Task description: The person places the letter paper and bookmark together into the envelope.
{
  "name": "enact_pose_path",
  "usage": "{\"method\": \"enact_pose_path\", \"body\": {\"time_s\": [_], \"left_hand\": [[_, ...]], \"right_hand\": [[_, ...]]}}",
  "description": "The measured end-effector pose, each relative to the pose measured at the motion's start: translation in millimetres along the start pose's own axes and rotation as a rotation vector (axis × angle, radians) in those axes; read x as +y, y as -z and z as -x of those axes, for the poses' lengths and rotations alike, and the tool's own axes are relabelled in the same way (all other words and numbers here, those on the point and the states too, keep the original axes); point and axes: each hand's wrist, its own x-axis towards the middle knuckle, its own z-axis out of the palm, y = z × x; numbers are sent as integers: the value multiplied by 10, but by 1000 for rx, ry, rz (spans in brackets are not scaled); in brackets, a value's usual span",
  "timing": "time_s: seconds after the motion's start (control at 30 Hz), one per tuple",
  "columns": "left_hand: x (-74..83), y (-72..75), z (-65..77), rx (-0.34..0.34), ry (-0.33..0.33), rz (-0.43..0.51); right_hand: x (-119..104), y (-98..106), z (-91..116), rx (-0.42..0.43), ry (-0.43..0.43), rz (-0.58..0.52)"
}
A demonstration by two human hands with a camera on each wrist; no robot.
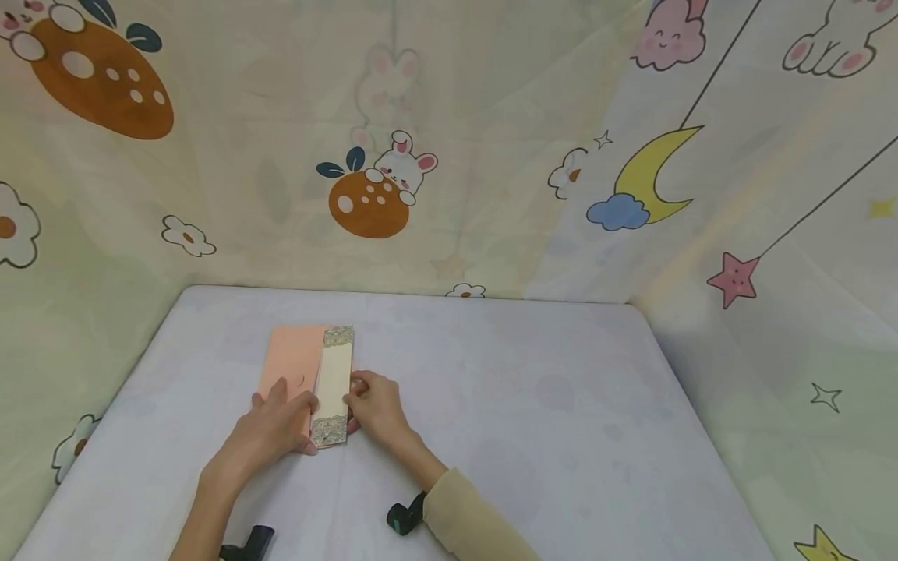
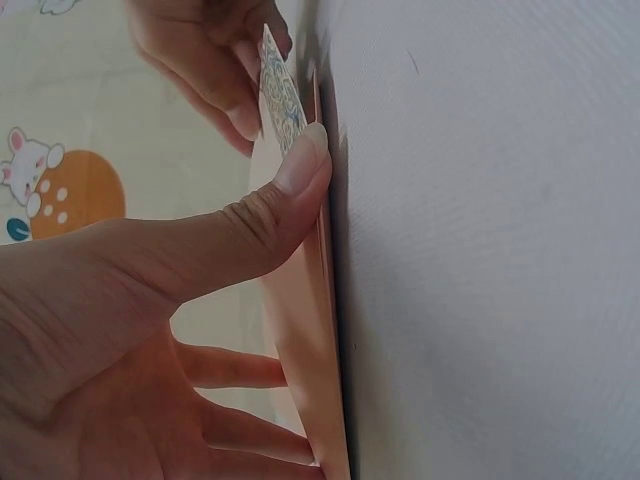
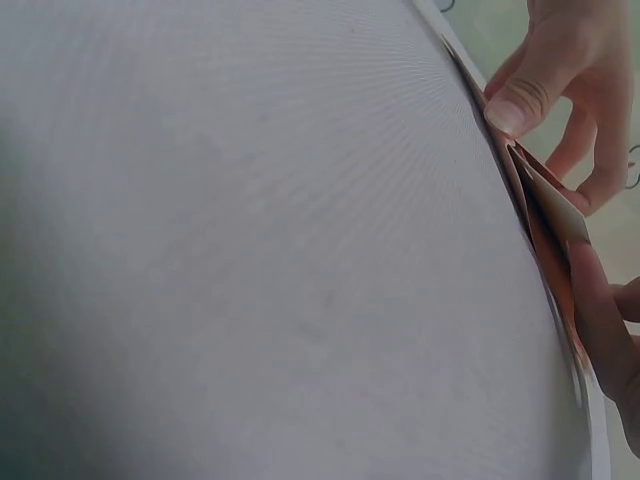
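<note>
A peach paper card [image 1: 293,352] lies on the table, left of centre. Along its right side runs a cream strip [image 1: 335,378] with a grey-green lace-like pattern at both ends. My left hand [image 1: 272,427] rests on the peach part with its fingers spread; in the left wrist view its thumb [image 2: 302,160] presses near the card's lower edge. At the strip's outer edge, my right hand [image 1: 379,407] pinches the paper between thumb and fingers. In the right wrist view the cream strip [image 3: 553,190] stands tilted up, with a gap above the peach layer beneath.
A pale cloth covers the table [image 1: 547,421]. Printed fabric walls [image 1: 491,156] with rabbits, flowers and a moon rise behind the table and at its sides. Black wrist devices [image 1: 405,516] show near both forearms.
</note>
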Motion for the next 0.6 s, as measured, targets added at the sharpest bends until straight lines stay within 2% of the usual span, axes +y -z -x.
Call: {"method": "enact_pose_path", "body": {"time_s": [0.37, 0.6], "left_hand": [[0, 11, 6, -14, 3, 3], [-5, 21, 0, -11, -4, -1]], "right_hand": [[18, -36, -20, -44, -11, -65], [-9, -51, -28, -29, 25, 31]]}}
